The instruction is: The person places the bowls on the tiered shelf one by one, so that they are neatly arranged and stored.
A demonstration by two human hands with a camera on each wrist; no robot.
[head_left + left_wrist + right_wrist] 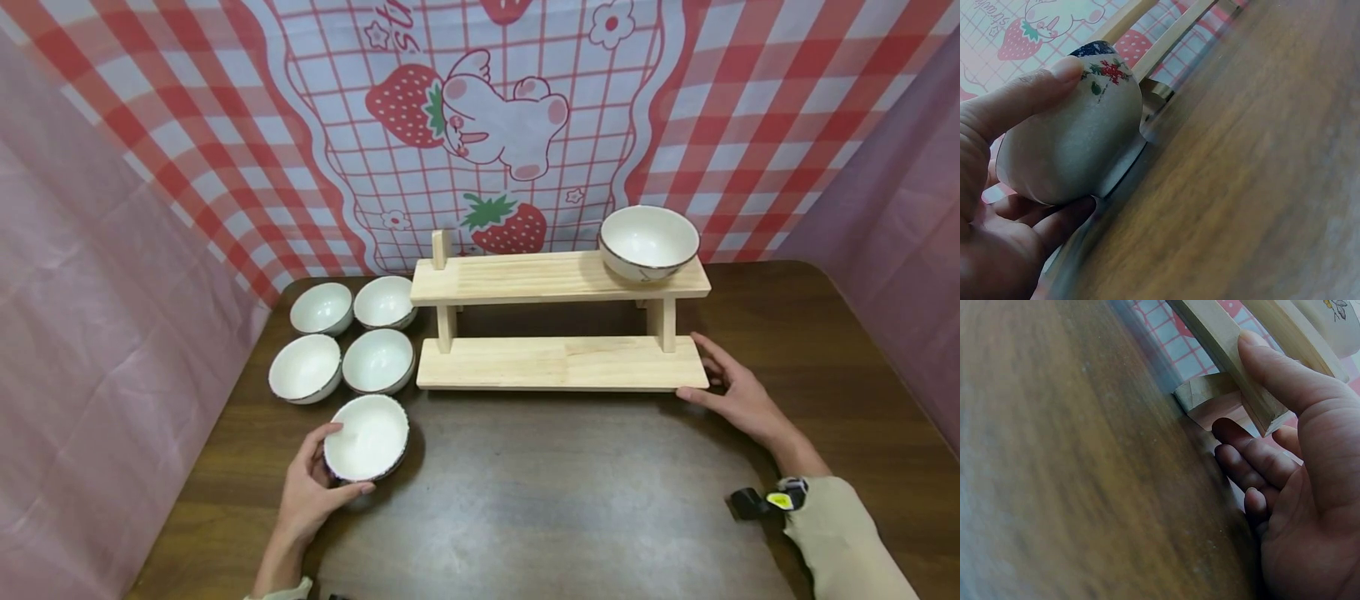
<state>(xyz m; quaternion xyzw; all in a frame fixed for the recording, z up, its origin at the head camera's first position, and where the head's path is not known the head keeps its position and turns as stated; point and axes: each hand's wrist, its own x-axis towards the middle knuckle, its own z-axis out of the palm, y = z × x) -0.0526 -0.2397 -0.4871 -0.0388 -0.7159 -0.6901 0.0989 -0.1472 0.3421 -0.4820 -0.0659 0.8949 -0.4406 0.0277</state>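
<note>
My left hand (306, 490) grips a white bowl (367, 439) with a dark rim, its thumb and fingers spread round the side. In the left wrist view, a red flower with green leaves decorates the outside of this bowl (1085, 137), which is tilted and close over the table. At the right end of a two-tier wooden shelf (525, 364), my right hand (738, 404) holds the lower board. Its thumb lies along the front edge, fingers round the end in the right wrist view. A larger white bowl (649, 239) stands on the right of the upper board (510, 277).
Several more white bowls (378, 362) stand close together in two rows left of the shelf. The brown table (540, 492) stretches in front. Behind it hangs a red-and-white checked cloth (720, 125), with pink curtains (97, 317) at the sides.
</note>
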